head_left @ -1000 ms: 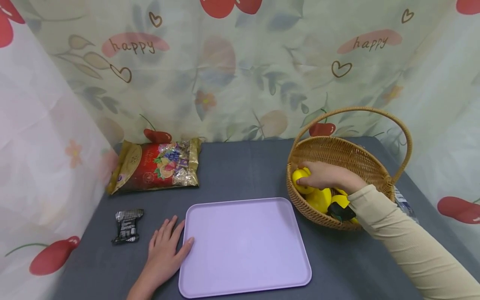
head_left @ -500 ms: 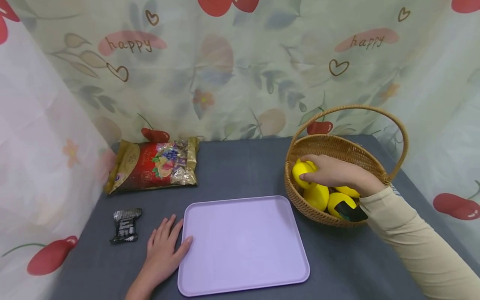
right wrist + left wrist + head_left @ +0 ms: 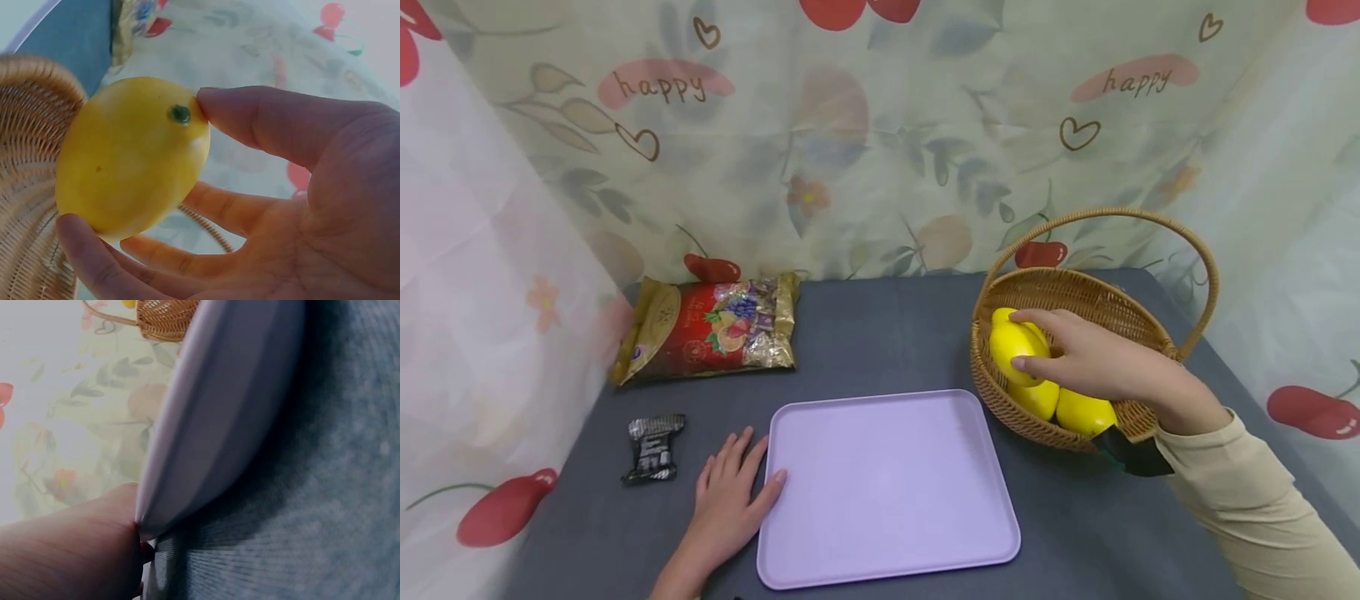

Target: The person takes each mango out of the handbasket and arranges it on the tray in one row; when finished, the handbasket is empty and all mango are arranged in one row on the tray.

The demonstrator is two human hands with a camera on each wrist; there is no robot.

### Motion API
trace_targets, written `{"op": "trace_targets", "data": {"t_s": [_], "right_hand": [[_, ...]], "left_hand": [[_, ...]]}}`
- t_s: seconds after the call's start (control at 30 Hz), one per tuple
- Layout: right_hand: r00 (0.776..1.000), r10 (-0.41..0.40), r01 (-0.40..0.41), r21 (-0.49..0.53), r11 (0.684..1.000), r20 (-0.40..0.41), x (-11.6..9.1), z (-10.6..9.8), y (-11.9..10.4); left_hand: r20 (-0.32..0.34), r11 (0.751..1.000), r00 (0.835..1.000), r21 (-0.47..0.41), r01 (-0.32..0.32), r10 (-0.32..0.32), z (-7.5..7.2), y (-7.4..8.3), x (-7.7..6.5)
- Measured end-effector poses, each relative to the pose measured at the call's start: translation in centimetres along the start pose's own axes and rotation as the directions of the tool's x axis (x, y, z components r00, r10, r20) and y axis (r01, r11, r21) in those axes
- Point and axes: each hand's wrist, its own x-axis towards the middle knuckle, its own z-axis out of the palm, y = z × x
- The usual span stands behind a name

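My right hand (image 3: 1093,358) pinches a yellow lemon (image 3: 1015,348) between thumb and fingers, over the left side of a wicker basket (image 3: 1067,290). In the right wrist view the lemon (image 3: 125,162) shows a small green stem spot, with the thumb at its top and fingertips below. More lemons (image 3: 1084,413) lie in the basket under the hand. My left hand (image 3: 724,508) rests flat on the dark cloth, fingers spread, its thumb on the left rim of a pale purple tray (image 3: 887,492). The left wrist view shows the tray's side (image 3: 219,419) close up.
A red and gold candy bag (image 3: 722,329) lies at the back left. In front of it is a small black wrapped packet (image 3: 653,450). The basket's tall handle (image 3: 1105,213) arches above its opening. Patterned curtains (image 3: 880,167) enclose the table at the back and sides.
The right hand has lifted the lemon slightly and shifted right at the wrist, and more of the held lemon now shows. The left hand and tray stay in place.
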Motion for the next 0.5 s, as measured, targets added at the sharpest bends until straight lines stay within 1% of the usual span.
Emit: {"op": "trace_targets", "data": {"t_s": [0.07,0.17,0.27,0.4,0.5], "right_hand": [[0.999,-0.015,0.014,-0.021,1.000,-0.034,-0.6,0.3,-0.5],[0.997,-0.033,0.032,-0.021,0.999,-0.063,-1.2,0.9,-1.4],[0.995,-0.055,0.057,0.024,0.998,-0.079,-1.7,1.7,-2.1],[0.994,-0.066,0.077,0.121,0.990,-0.089,-2.0,3.0,-3.0],[0.991,-0.087,0.102,0.150,0.983,-0.105,-1.8,4.2,-3.6]], "left_hand": [[0.004,1.000,1.000,0.001,0.004,-0.004,0.0,0.0,0.0],[0.011,1.000,1.000,0.009,0.008,-0.008,0.0,-0.1,-0.1],[0.008,1.000,1.000,0.005,0.004,-0.004,-0.1,-0.1,-0.1],[-0.003,1.000,1.000,0.003,-0.007,0.007,-0.1,0.1,0.0],[-0.005,1.000,1.000,0.006,-0.011,0.011,0.0,0.1,0.0]]}}
